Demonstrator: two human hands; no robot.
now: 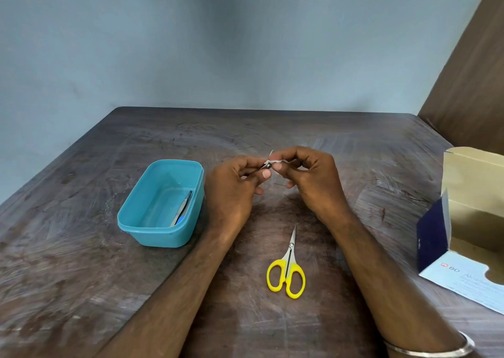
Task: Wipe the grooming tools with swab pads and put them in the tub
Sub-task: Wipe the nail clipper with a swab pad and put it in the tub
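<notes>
Above the middle of the table, my left hand (234, 183) pinches a small metal grooming tool (266, 165), mostly hidden by the fingers. My right hand (308, 174) pinches a white swab pad (278, 161) against the tool's tip. A teal plastic tub (161, 235) stands to the left of my left hand, with a metal tweezer (183, 207) and a blue-tipped tool lying inside along its right wall. Small scissors with yellow handles (286, 271) lie shut on the table between my forearms, tips pointing away from me.
An open cardboard box of alcohol swabs (469, 221) lies at the table's right edge, its flap folded out toward me. The dark scratched wooden table (81, 262) meets a blue wall at the back. A metal bangle (436, 349) circles my right wrist.
</notes>
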